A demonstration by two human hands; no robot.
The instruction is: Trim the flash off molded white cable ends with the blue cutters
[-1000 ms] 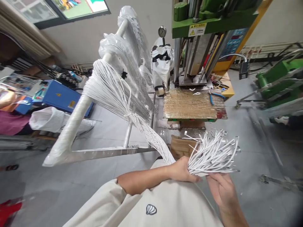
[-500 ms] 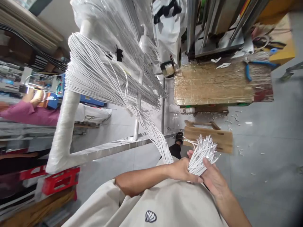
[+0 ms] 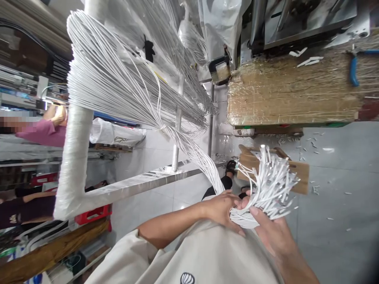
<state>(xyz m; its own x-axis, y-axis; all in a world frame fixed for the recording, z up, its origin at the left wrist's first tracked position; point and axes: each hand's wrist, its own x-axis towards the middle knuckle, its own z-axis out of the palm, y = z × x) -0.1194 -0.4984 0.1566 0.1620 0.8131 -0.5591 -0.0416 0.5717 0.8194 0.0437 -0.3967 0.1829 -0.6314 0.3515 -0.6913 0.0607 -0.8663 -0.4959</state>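
Note:
My left hand [image 3: 222, 207] is closed round a thick bundle of white cables [image 3: 268, 189] just behind their fanned-out ends. The ends carry small metal connectors. My right hand [image 3: 271, 232] cups the bundle from below, its thumb pressed against the cable ends. The same cables [image 3: 118, 79] run up and left from my left hand, tied with a white strap, and drape over a plastic-wrapped rack bar [image 3: 74, 150].
A bench top wrapped in clear film [image 3: 290, 94] carries blue-handled pliers [image 3: 352, 69] and white scraps, under a press. A wooden stool [image 3: 299, 171] stands on the grey floor among cut bits. A person in a pink sleeve [image 3: 44, 132] sits at left, near red crates [image 3: 91, 215].
The view has tilted further down and closer. The cable ends have fanned out wider, and my right hand has slid further under them. My left hand's grip is unchanged.

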